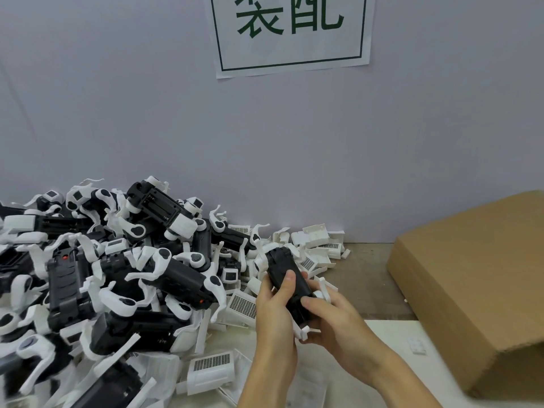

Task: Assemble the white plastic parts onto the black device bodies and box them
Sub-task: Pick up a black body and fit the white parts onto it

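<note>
Black body [287, 278] sits gripped in both hands above the table's [368, 278] middle: left hand [273, 316] curls round its side, right hand [332, 322] pinches its near end; box [471, 278] stands at the right edge.

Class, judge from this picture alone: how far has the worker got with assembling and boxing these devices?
Done: many black bodies in the big pile already carry white parts. In hand: the left hand and right hand grip one black device body with white pieces on it. Left: loose white parts lie unfitted, and nothing shows inside the cardboard box, so boxing cannot be judged.
</note>
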{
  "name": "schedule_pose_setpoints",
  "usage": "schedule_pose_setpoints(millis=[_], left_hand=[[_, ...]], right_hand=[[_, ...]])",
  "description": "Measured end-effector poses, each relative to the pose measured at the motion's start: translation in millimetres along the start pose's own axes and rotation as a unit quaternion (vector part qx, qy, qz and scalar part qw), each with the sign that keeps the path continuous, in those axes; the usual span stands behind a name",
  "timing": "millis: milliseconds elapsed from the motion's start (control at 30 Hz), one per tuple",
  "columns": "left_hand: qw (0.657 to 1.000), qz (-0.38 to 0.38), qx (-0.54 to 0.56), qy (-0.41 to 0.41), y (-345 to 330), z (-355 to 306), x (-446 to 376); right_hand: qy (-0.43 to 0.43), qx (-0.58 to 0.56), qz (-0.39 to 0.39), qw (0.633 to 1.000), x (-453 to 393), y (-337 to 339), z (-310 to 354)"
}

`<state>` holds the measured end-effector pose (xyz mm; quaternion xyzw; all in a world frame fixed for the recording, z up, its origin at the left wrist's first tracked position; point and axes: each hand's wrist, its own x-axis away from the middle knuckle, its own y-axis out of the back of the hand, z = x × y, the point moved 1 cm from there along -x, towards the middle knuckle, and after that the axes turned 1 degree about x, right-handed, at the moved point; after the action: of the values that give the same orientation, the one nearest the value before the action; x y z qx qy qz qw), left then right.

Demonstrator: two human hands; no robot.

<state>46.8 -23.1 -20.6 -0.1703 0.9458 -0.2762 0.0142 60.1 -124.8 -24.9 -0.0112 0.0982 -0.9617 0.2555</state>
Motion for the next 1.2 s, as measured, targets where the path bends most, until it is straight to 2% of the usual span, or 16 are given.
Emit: schedule_pose_setpoints(millis=[400,633,867,1033,1133,1200], left_hand=[[1.0,-0.002,0.012,0.009,0.3,1.0,-2.6],[1.0,-0.006,0.014,-0.001,0.7,2.2,-3.1],[1.0,-0.004,-0.011,-0.019,0.4,2.8,-2.9],[0.998,0.022,0.053,0.031,0.2,1.5,0.8],[0.998,0.012,0.057,0.018,1.4,1.5,-0.1],[0.997,-0.006,0.075,-0.001,1.9,-0.1,-1.3]], right_hand=[[0.005,-0.028,0.043,0.999,-5.2,6.4,-6.4],[-0.004,-0.012,0.039,0.999,-7.6,7.1,-8.9],[-0.002,-0.001,0.012,1.0,-5.2,5.9,-7.6],[-0.003,-0.069,-0.006,0.998,-5.5,5.4,-5.0],[0.008,-0.062,-0.016,0.998,-6.1,6.1,-4.9],[0.024,-0.029,-0.059,0.998,-5.8,7.8,-3.9]])
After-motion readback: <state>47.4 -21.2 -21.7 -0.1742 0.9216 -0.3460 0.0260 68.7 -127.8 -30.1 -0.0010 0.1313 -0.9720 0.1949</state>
